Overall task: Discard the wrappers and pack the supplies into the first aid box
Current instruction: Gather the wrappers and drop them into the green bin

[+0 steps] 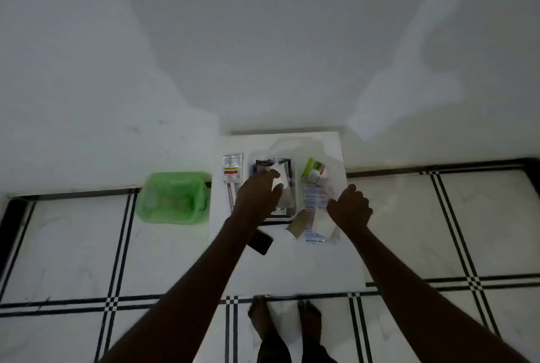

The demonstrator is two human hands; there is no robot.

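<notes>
A dark open first aid box (287, 168) sits in the middle of a white table (306, 260). My left hand (257, 194) hovers over the box and pinches a white packet (277, 178) above it. My right hand (349, 207) rests to the right of the box, fingers curled on clear plastic wrappers (317, 228) with blue print. A green and white carton (314, 171) lies right of the box. A clear packet with a red and yellow label (233, 171) lies to the left.
A green plastic bin (175, 197) stands on the floor left of the table. A small black object (261, 241) lies near the table's front, under my left forearm. A white wall rises behind. My bare feet (285, 319) stand on tiled floor.
</notes>
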